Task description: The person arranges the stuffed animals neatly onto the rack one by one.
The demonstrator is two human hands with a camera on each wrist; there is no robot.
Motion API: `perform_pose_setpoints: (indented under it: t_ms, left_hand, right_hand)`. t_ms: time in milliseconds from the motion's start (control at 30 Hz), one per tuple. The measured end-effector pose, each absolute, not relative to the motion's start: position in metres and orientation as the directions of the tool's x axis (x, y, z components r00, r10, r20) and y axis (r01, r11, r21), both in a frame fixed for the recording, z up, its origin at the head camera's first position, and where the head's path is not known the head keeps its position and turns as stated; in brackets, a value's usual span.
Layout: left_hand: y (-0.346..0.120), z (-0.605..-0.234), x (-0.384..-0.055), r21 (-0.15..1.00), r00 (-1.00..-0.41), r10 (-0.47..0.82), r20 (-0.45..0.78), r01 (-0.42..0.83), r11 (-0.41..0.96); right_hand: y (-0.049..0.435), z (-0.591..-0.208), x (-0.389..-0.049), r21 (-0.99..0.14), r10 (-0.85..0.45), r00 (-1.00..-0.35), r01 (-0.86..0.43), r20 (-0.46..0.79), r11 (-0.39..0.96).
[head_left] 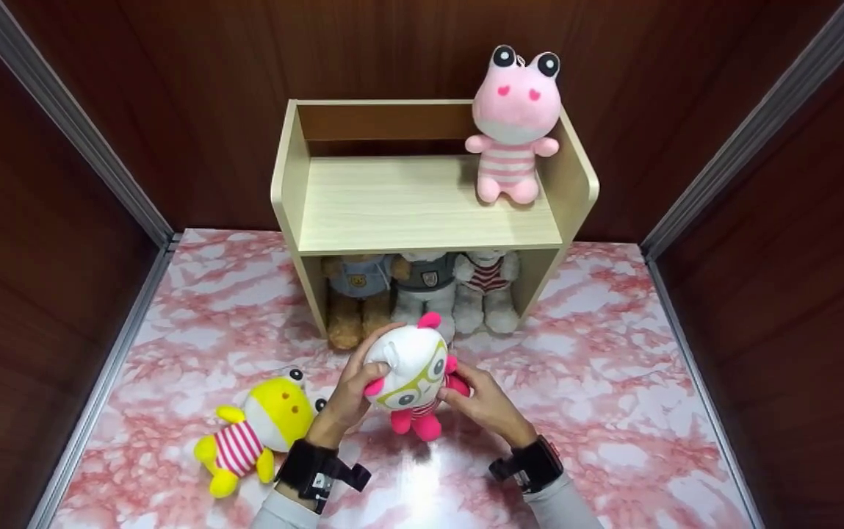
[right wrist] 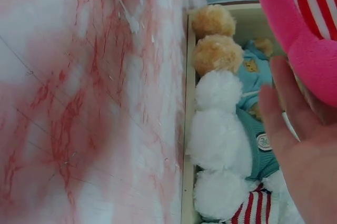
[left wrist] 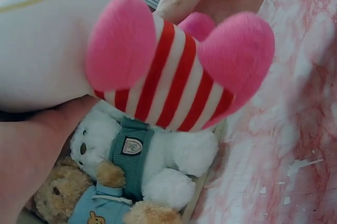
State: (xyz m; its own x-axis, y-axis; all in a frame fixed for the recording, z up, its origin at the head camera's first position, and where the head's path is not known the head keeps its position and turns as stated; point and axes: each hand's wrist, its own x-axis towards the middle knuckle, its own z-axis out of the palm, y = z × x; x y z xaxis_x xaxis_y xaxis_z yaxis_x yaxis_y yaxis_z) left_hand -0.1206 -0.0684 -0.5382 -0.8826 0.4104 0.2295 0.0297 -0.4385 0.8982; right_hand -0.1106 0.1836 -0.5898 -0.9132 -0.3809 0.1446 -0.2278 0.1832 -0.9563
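A plush toy (head_left: 408, 371) with a white head, yellow-green glasses, pink ears and a striped body is held tilted in front of the shelf. My left hand (head_left: 350, 391) grips its head, thumb by one ear. My right hand (head_left: 490, 405) holds the toy's other side with thumb and fingers near its pink arm. The left wrist view shows the toy's red-and-white striped body (left wrist: 164, 84) and pink limbs up close. Part of a pink limb (right wrist: 281, 16) shows by the right hand (right wrist: 303, 140) in the right wrist view. The left fingers are partly hidden behind the head.
A pale wooden shelf (head_left: 392, 209) stands against the brown back wall. A pink frog plush (head_left: 516, 110) sits at the right of its upper board. Several plush bears (head_left: 425, 283) sit below. A yellow frog plush (head_left: 275, 415) lies on the marbled surface (head_left: 635, 411) at left.
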Motion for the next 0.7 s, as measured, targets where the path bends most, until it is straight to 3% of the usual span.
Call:
perform_pose_setpoints:
  t_ms: [333, 500, 700]
  left_hand:
    - [-0.059, -0.538, -0.125, 0.875, -0.955, 0.277, 0.101, -0.047, -0.481]
    - [-0.056, -0.545, -0.124, 0.851, -0.958, 0.257, 0.128, -0.027, -0.525]
    - [-0.05, -0.566, -0.117, 0.904, -0.94, 0.305, 0.154, 0.009, -0.428]
  right_hand:
    - [0.174, -0.576, -0.107, -0.954, -0.263, -0.95, -0.226, 0.171, 0.198]
    - [0.168, -0.566, -0.103, -0.938, -0.132, -0.965, -0.252, 0.226, 0.237]
    - [0.163, -0.57, -0.107, -0.974, 0.021, -0.982, -0.185, 0.189, 0.13]
